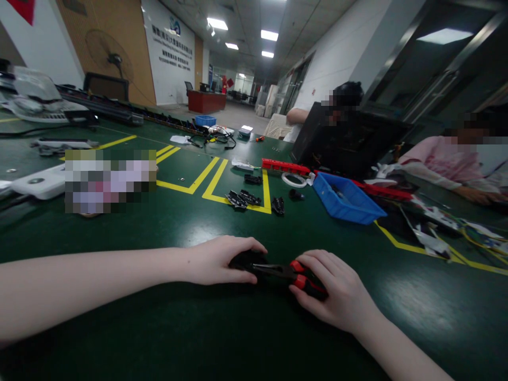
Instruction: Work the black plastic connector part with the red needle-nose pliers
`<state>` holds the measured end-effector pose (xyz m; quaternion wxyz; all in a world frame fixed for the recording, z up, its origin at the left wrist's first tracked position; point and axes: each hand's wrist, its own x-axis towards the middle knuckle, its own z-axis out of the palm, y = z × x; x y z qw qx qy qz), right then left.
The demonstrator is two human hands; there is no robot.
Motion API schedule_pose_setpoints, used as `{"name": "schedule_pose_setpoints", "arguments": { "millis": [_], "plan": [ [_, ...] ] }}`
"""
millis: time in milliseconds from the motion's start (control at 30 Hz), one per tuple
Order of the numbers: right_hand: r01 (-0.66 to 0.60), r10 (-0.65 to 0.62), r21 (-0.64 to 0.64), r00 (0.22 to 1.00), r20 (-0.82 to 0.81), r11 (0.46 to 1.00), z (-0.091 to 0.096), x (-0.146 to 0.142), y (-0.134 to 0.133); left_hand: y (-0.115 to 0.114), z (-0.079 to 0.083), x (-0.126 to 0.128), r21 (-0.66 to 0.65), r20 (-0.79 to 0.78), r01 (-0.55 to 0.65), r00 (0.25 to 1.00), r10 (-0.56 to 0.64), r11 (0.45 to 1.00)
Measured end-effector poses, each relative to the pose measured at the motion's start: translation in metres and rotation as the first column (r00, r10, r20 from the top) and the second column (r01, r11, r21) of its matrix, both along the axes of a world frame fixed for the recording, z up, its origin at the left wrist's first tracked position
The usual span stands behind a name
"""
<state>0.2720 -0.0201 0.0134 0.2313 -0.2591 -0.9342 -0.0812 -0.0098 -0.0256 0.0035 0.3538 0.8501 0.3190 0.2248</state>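
Note:
My right hand (pixel 331 286) is closed round the red and black handles of a pair of long-nose pliers (pixel 278 270). Their jaws point left, at a small black part (pixel 243 260). That part sits between the thumb and fingers of my left hand (pixel 222 260), which grips it low over the green tabletop. The plier tips meet the part's right side; whether they bite on it I cannot tell. Farther up the table, several similar black plastic pieces (pixel 249 197) lie in and beside a yellow-taped area.
A blue tray (pixel 345 211) stands to the right, near red strips (pixel 283 167) and a white ring of tape (pixel 294 180). Cables and scraps (pixel 432 238) lie at the right. A white power strip (pixel 39 181) is on the left. Two people sit across the table, one behind a large black panel (pixel 317 132).

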Motion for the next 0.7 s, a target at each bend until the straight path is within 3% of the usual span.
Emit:
{"name": "schedule_pose_setpoints", "arguments": {
  "millis": [700],
  "plan": [
    [0.039,-0.039,-0.004,0.999,0.009,0.999,0.0006,0.0021,0.0007,-0.0017,0.0041,-0.0002,-0.043,0.047,-0.013,0.999,0.015,0.999]
  ]
}}
